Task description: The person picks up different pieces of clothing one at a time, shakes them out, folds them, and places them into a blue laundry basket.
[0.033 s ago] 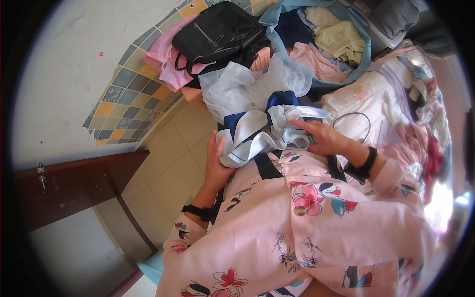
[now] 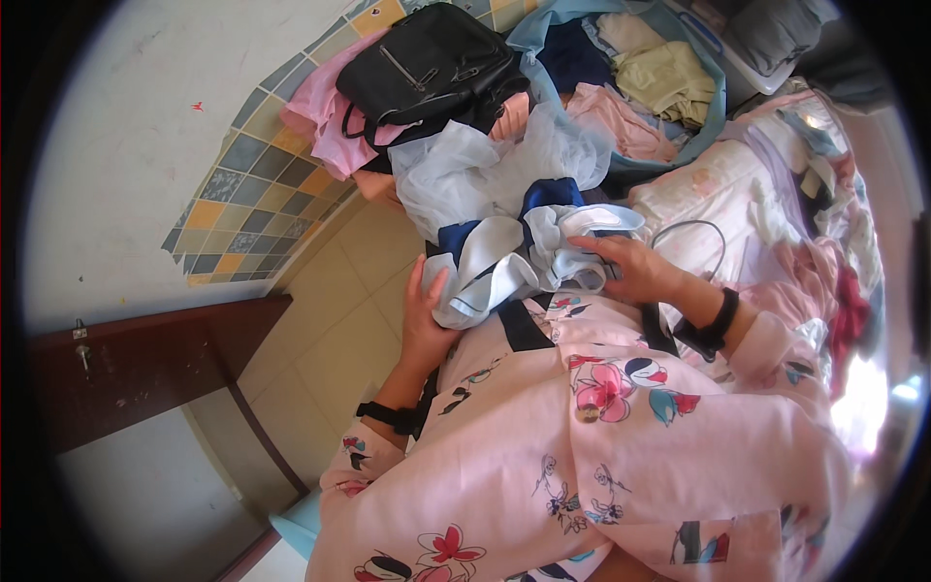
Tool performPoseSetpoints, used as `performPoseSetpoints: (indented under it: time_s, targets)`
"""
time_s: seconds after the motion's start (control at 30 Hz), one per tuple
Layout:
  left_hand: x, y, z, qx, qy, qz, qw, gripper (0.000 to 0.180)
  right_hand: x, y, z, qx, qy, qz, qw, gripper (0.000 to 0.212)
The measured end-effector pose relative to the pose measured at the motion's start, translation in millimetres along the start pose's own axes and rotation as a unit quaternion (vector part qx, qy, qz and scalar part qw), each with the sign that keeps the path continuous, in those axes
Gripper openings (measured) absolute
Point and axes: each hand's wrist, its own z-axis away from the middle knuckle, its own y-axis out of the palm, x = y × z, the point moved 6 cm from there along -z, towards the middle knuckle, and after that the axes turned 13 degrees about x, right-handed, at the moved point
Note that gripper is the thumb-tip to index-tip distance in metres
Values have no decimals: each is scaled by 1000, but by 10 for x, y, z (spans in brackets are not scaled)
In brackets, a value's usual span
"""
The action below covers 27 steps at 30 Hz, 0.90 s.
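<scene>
A white and navy garment lies bunched in front of my body, its pale folds edged with a thin dark line. Sheer white tulle spreads from its far side; whether the two are sewn together I cannot tell. At its left edge my left hand holds a pale fold, fingertips showing along the outside. My right hand grips the ruffled right part, index finger lying over the top and the other fingers partly hidden. Both wrists wear black bands.
Beyond the tulle sits a black backpack on pink cloth. A light-blue bag of folded clothes stands at far right. More clothes lie on a floral cover to the right. At left are a tiled wall and brown door.
</scene>
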Motion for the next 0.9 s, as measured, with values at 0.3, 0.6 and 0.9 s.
performPoseSetpoints:
  time_s: [0.3, 0.6, 0.9]
  targets:
    - [-67, -181, -193, 27, -20, -70, 997, 31, -175, -345, 11, -197, 54, -202, 958, 44]
    - [21, -502, -320, -42, -99, 105, 989, 69, -33, -566, 77, -228, -48, -207, 950, 64]
    - [-184, -147, -36, 11, 38, -226, 973, 69, -340, -329, 366, -278, 79, 131, 948, 67]
